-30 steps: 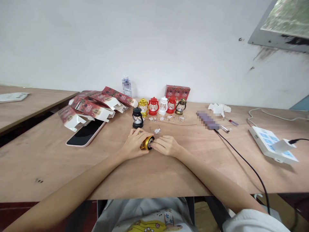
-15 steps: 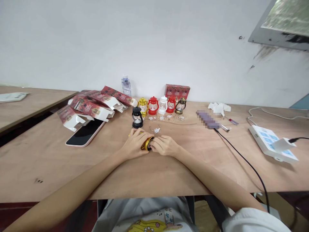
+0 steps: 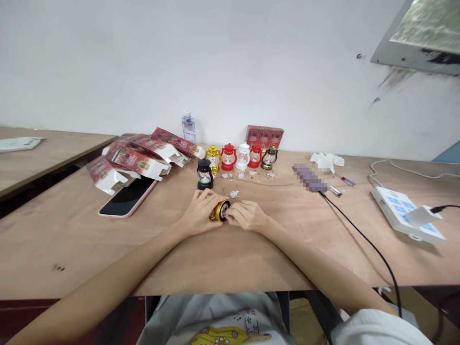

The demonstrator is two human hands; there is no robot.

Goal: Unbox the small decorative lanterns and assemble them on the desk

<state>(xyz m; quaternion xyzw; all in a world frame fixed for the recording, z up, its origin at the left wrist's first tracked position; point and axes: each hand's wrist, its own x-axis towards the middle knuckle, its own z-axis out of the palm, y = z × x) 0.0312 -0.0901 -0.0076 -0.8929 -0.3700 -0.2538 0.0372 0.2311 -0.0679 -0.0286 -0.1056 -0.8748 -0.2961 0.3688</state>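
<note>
My left hand [image 3: 201, 213] is wrapped round a small gold lantern [image 3: 214, 213] lying on its side, its dark-rimmed underside turned to the right. My right hand [image 3: 247, 215] has its fingers pinched together at that underside; whatever sits between the fingertips is hidden. Just beyond my left hand stands a black lantern [image 3: 205, 175]. Behind it is a row of upright lanterns: a gold one [image 3: 213, 159], a red one [image 3: 228, 157], a white one [image 3: 242, 157], another red one [image 3: 255, 156] and a bronze one [image 3: 269, 158]. A small white tag with thin wire [image 3: 234, 194] lies past my hands.
Red printed boxes [image 3: 132, 160] are heaped at the left, partly over a phone [image 3: 124, 201]. A water bottle [image 3: 188, 128] and more red boxes [image 3: 264, 136] stand by the wall. At right lie a screwdriver [image 3: 348, 181], crumpled tissue [image 3: 325, 159], a cable [image 3: 359, 232] and a power strip [image 3: 406, 211].
My right fingertips have drawn back slightly from the gold lantern's underside, so more of it shows. The lantern has turned a little in my left hand.
</note>
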